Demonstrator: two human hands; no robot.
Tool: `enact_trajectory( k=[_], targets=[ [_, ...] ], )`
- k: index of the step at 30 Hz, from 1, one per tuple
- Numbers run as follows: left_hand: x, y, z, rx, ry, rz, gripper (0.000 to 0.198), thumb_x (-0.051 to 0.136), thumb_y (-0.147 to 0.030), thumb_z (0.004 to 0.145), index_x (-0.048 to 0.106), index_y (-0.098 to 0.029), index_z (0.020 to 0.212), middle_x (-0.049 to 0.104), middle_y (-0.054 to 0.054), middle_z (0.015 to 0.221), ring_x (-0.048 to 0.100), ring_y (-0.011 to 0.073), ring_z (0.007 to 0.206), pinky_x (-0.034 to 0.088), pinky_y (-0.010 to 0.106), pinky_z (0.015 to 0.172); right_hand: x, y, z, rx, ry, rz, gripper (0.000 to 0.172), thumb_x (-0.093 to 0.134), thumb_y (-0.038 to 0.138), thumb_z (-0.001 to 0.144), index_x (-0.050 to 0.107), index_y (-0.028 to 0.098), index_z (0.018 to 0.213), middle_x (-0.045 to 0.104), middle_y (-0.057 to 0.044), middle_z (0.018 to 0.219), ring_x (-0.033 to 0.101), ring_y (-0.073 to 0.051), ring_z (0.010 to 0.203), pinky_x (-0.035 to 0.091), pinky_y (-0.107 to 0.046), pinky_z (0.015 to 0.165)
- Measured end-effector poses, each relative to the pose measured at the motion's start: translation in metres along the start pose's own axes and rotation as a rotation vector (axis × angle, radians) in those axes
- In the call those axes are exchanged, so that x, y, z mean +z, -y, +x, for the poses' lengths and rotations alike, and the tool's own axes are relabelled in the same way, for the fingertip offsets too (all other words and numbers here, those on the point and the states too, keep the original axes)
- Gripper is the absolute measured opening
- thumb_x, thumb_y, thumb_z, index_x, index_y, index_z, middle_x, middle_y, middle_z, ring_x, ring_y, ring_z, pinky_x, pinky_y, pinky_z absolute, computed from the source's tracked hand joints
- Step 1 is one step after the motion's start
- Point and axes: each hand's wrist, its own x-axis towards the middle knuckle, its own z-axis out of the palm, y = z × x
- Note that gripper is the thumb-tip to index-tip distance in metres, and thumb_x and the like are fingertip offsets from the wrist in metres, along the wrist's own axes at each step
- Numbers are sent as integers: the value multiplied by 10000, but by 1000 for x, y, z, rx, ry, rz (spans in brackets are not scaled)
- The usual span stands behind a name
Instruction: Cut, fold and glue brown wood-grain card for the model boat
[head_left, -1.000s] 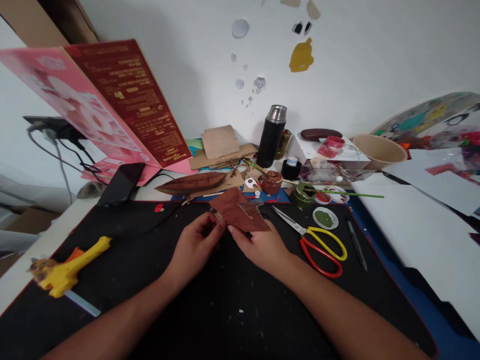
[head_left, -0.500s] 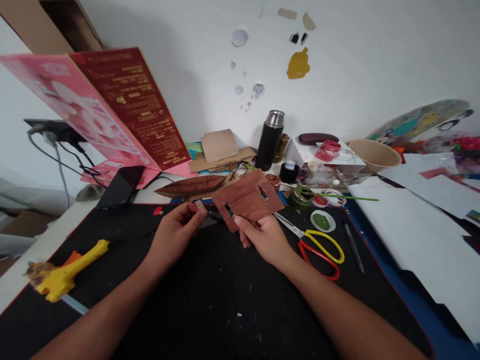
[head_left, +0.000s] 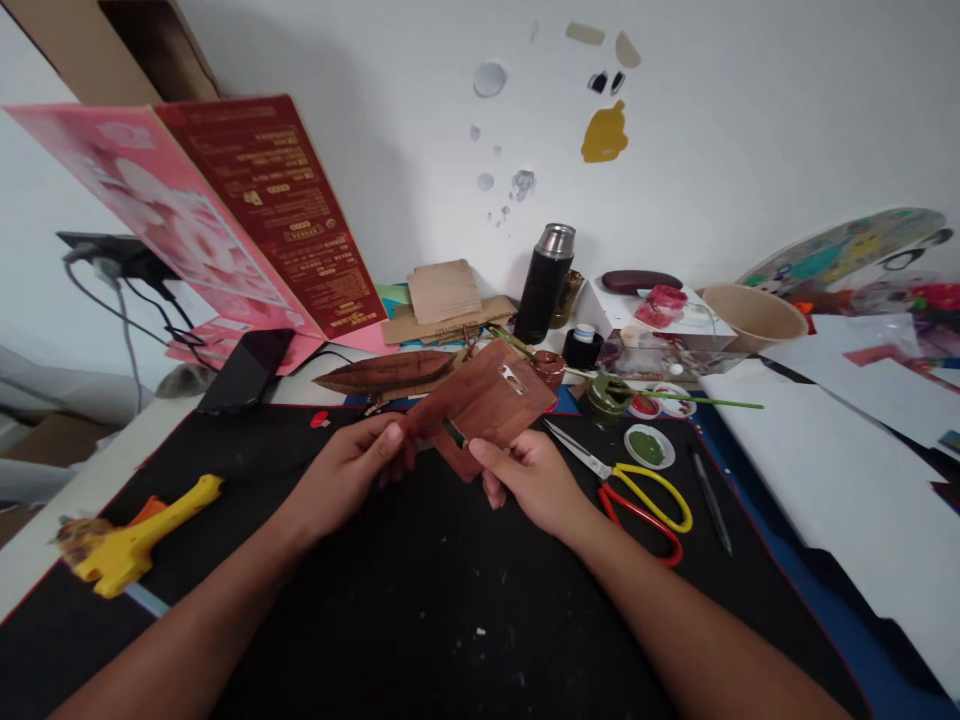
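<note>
My right hand (head_left: pixel 529 475) pinches the lower edge of a reddish-brown painted cardboard panel (head_left: pixel 499 410), thumb on its face. Two slots are cut through the panel, one near the upper right and one near the thumb. My left hand (head_left: pixel 356 465) is closed on a flat brown painted piece (head_left: pixel 424 405), which reaches to the panel's left side. Whether the two pieces touch or only overlap, I cannot tell. Behind them lies a brown boat-shaped piece (head_left: pixel 386 373). Scissors (head_left: pixel 611 470) with one yellow and one red handle rest right of my right hand.
A yellow glue gun (head_left: pixel 142 530) lies at the left on the black mat (head_left: pixel 450 620). A phone (head_left: pixel 247 370) leans behind it. A black thermos (head_left: pixel 544 285), an open green paint jar (head_left: pixel 606 402), a paint lid (head_left: pixel 649 447) and a pen (head_left: pixel 710 500) stand or lie at the back and right.
My left hand has turned, and its brown piece now shows its broad face against the panel; before, a small tan end showed. The panel has tilted and shifted slightly downward.
</note>
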Motion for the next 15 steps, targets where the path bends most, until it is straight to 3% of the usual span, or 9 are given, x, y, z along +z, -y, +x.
enact_trajectory(
  k=[2,7,10,15],
  targets=[
    [6,0,-3,-7,57,-210,595,562,-763,916,680,-183,852,649,32,750,559,154,608,432,249,526,1,-1,-1,13,29,-17,609,640,734,893,569,221,571,569,10,498,522,-115,457,406,-272,508],
    [20,6,-2,-135,15,-450,422,806,-560,842,623,-181,818,604,-32,636,499,85,482,367,180,423,3,-2,-1,35,37,51,522,682,705,872,596,223,691,575,34,524,521,-114,449,398,-265,480],
    [24,6,-2,-140,-22,-536,430,844,-542,813,624,-173,802,639,-16,651,572,102,500,413,179,415,1,-1,1,24,4,102,488,698,688,866,605,222,755,591,44,552,524,-112,450,393,-259,464],
    [36,3,-5,-156,-42,-678,418,897,-491,766,672,-158,882,687,12,724,637,128,555,470,187,427,0,0,2,-4,-36,96,491,701,649,886,549,225,690,599,40,556,536,-104,461,406,-253,479]
  ],
)
